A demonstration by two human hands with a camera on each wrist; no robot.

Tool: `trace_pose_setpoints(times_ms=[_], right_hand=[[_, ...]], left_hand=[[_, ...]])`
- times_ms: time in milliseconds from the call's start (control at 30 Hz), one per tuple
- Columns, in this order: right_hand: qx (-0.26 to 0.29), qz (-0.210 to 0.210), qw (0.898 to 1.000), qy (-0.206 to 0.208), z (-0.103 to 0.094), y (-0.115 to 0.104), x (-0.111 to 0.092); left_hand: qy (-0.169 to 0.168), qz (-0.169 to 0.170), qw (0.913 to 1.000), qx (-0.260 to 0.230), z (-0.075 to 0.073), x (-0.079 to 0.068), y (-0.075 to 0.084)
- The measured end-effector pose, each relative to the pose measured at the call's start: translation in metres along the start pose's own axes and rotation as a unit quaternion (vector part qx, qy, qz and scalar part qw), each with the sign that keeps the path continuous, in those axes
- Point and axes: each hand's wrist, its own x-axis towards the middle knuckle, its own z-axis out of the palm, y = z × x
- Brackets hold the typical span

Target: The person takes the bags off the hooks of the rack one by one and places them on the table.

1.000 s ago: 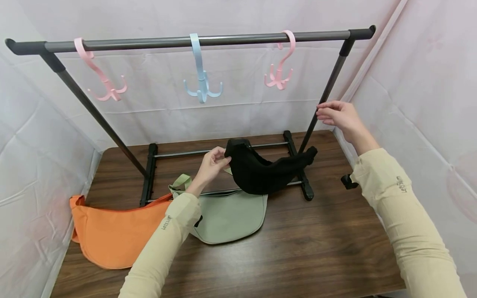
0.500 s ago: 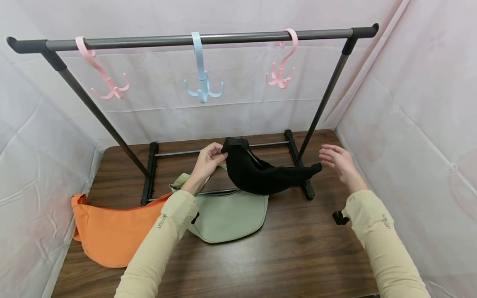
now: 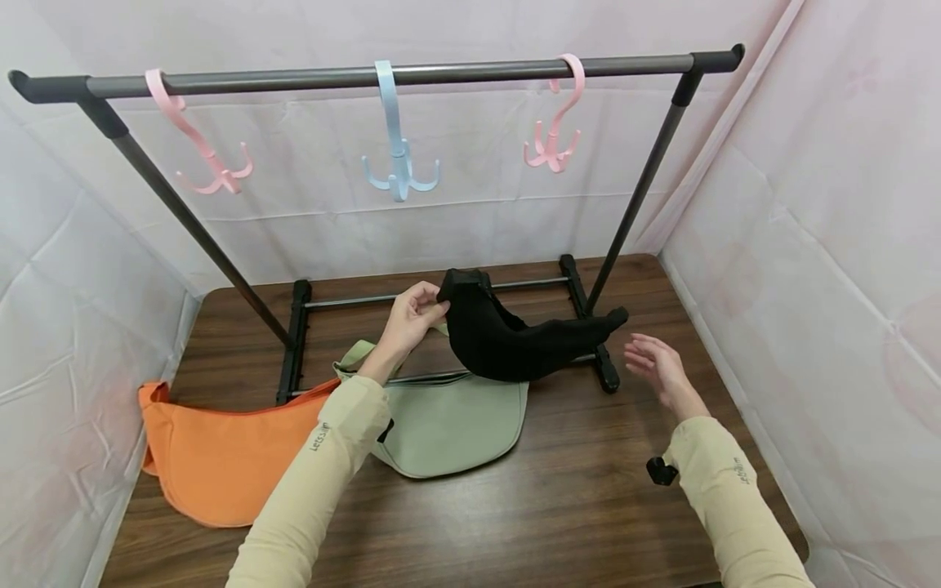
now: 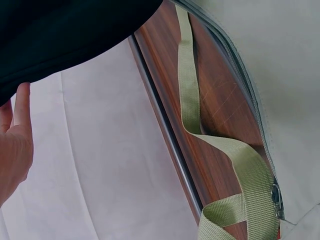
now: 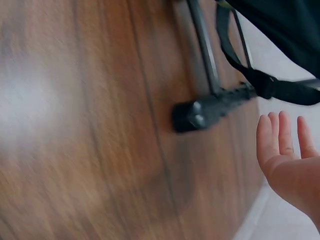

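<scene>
A black sling bag [image 3: 507, 339] hangs in the air above the table, its left end pinched by my left hand [image 3: 412, 318]. Its narrower right end sticks out toward my right hand [image 3: 657, 369], which touches nothing and has its fingers extended. In the right wrist view a black strap with a buckle [image 5: 267, 85] dangles from the bag, a little apart from the fingertips. Below the black bag lies a sage green bag [image 3: 456, 425] on the table; its webbing strap [image 4: 190, 85] and zipper show in the left wrist view. To the left lies an orange bag [image 3: 235, 457].
A dark metal rack [image 3: 470, 75] stands on the wooden table [image 3: 588, 506]. From its bar hang a left pink hook [image 3: 206, 155], a blue hook [image 3: 397, 147] and a right pink hook [image 3: 553, 139]. White cloth walls [image 3: 831, 286] enclose the table.
My right hand has come down from beside the rack's right post to lower right of the black bag. The left hand still holds the bag, which has shifted slightly.
</scene>
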Motion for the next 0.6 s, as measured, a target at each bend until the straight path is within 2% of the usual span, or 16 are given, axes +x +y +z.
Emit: trace_pose_setpoints(times_ms=[133, 233, 400, 600], right_hand=[[0.019, 0.001, 1.000, -0.023, 0.013, 0.016, 0.003], [0.039, 0.020, 0.998, -0.040, 0.029, 0.025, 0.008], [0.100, 0.050, 0.993, -0.038, 0.054, 0.028, 0.014], [0.158, 0.055, 0.986, -0.018, 0.068, 0.021, 0.017]], left_hand=[[0.001, -0.005, 1.0000, 0.006, 0.000, -0.001, -0.001], [0.000, -0.010, 0.9999, 0.008, 0.000, -0.003, -0.001], [0.002, -0.015, 0.9999, 0.006, 0.000, -0.005, -0.001], [0.011, -0.015, 0.9998, 0.006, 0.000, -0.006, -0.004]])
